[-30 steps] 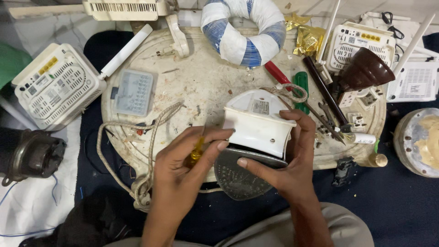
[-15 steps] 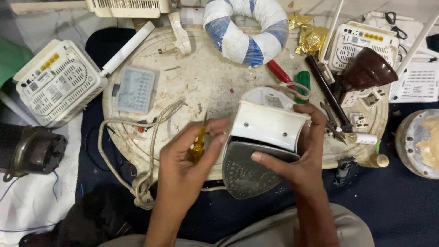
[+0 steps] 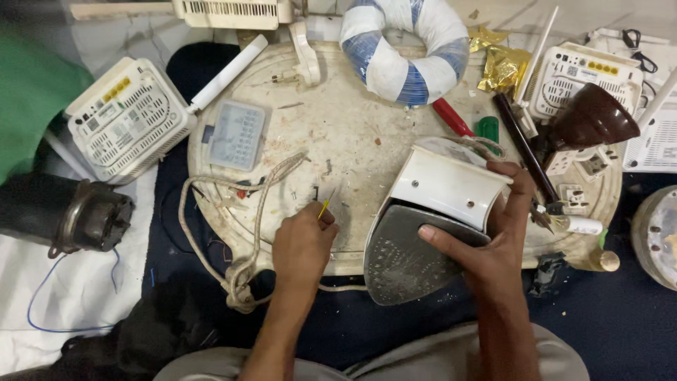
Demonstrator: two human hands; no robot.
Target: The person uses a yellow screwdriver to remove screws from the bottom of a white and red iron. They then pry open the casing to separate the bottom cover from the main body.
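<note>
two hands over a round, scuffed board [image 3: 352,127] on a dark blue cloth, and the iron [image 3: 423,226] sits at the board's near right edge, tipped up so its grey soleplate faces the camera. right hand [image 3: 493,254] is wrapped round it, thumb pressed on the soleplate, fingers curled over the white rear shell, a firm grasp. left hand [image 3: 303,247] is clenched on a slim yellow screwdriver [image 3: 326,206], tip hovering just off the board, apart from the iron. that iron looks heavy and rigid, metal plate smooth and likely slippery, plastic shell the easier place to grip, so taking it by the shell's sides seems the safe bet. its braided cord [image 3: 247,240] loops limp across the board's left side. around it: a blue-and-white tape ring [image 3: 405,46] at the far edge, white routers [image 3: 127,120] left and right, a brown lamp shade [image 3: 592,120], a dark motor [image 3: 63,215] on white cloth at left. cluttered floor workspace, dim.
</note>
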